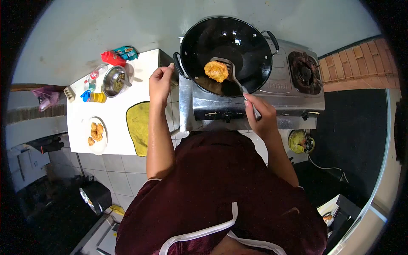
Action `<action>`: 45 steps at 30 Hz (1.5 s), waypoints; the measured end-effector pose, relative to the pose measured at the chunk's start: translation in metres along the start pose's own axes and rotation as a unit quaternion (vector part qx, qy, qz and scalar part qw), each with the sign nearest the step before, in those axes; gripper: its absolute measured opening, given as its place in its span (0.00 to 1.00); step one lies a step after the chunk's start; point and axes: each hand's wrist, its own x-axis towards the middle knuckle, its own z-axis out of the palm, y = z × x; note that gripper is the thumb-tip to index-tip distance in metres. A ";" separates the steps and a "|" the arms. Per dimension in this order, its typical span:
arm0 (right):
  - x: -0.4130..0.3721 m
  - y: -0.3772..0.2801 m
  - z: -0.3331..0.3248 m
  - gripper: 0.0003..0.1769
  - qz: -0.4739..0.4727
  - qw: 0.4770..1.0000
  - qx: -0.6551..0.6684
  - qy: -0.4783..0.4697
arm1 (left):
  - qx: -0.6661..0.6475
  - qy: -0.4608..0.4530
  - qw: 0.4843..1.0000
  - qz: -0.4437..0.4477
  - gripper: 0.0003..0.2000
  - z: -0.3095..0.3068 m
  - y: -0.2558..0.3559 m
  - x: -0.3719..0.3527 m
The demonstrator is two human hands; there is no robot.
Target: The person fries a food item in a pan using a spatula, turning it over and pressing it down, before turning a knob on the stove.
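Observation:
My right hand (262, 114) is closed around the handle of a slotted metal spatula (236, 80), whose blade is over the black wok (248, 55). On the blade lies a golden-brown fried piece (216, 71). Dark, shiny oil shows in the bottom of the wok, which stands on the left burner of a steel gas stove (272, 100). My left hand (160, 87) hovers just left of the wok's left handle, its fingers curled together and its thumb side toward the handle; nothing shows in it.
On the white table (117, 136) at left are a plate (100, 146) of fried pieces, a steel bowl (109, 87), a yellow bottle (98, 97), a red bottle (112, 58) and a green cloth (138, 127). A bare burner (304, 73) is at right.

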 end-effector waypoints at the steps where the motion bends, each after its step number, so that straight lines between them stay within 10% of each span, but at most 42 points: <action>1: 0.000 0.000 -0.001 0.11 0.001 1.000 -0.002 0.003 | 0.000 -0.004 1.000 0.001 0.13 0.002 0.001 0.001; 45: 0.004 -0.001 0.002 0.09 0.023 0.999 0.036 -0.001 | -0.016 -0.010 1.000 0.001 0.12 0.008 -0.002 0.006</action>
